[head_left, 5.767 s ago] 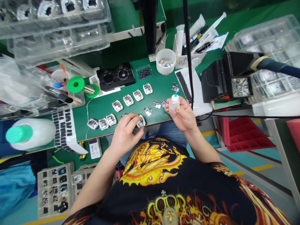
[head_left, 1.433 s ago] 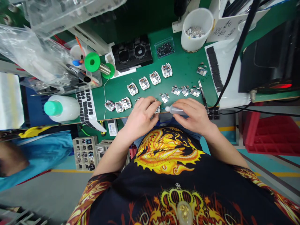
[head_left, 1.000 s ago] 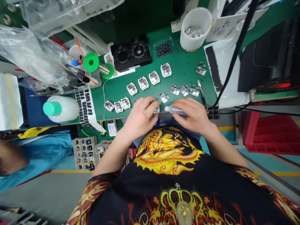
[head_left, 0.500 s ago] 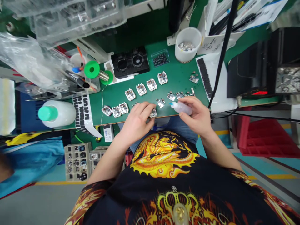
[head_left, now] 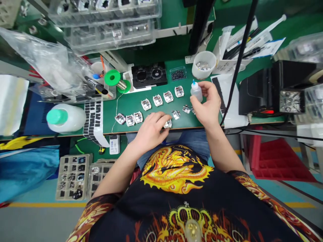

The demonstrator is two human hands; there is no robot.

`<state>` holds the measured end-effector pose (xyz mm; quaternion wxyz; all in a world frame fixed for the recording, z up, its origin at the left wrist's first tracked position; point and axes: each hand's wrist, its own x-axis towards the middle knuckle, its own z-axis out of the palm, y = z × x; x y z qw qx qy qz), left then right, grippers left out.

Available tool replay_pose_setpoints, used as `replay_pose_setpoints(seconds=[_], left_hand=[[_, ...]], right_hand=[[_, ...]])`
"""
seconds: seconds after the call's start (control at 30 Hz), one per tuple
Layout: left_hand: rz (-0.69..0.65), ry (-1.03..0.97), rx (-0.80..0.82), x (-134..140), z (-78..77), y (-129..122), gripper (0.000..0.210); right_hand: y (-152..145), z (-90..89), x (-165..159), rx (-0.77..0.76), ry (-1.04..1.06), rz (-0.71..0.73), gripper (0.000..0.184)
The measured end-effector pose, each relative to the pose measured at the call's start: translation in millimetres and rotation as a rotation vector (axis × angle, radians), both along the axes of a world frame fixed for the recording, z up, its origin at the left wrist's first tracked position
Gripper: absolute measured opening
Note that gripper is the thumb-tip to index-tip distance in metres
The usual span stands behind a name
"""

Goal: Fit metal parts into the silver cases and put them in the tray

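My right hand (head_left: 210,103) is closed round a small translucent squeeze bottle (head_left: 196,93) with a blue tip, held upright above the green bench top. My left hand (head_left: 153,129) rests at the bench's front edge, its fingers curled over a silver watch case (head_left: 167,124) that shows partly beyond the fingertips. Left of that hand sit more open watch cases (head_left: 138,117) with small parts inside. A further row of cases (head_left: 157,100) lies behind. Loose metal pieces (head_left: 176,115) are spread between my hands, some hidden by the right one.
At the back stand a white tub (head_left: 204,67) of small parts, a clear tray (head_left: 178,73) of black bits and a black fixture (head_left: 149,75). A solder spool (head_left: 112,78) and large white bottle (head_left: 67,118) are left. A black cable (head_left: 238,65) hangs at right.
My right hand has lifted the squeeze bottle away from the front edge and turned it from lying sideways to upright. The left hand stays at the watch case; the camera view has shifted.
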<state>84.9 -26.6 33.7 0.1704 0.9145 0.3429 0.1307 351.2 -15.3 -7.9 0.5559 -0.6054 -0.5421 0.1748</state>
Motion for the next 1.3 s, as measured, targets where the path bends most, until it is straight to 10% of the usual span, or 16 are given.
replay_pose_setpoints(seconds=[0.77,1.13,1.2,1.3], left_hand=[[0.165,-0.167,0.046,13,-30.4,35,0.047],[0.311,-0.382,0.007,-57,-30.9,-50,0.013],[0.346,-0.258,-0.103,-68,-52.0,-70,0.025],[0.491,-0.049,-0.235,-83,-96.3,-92,0.045]], right_hand=[[27,-21.9,10,-0.044,-0.243,-0.076,0.064],[-31,11.2,-20,0.159,-0.409,-0.169,0.063],[-52,21.0,-42,0.208,-0.393,-0.036,0.054],[-76,30.2,-74,0.008,-0.278,0.552,0.034]])
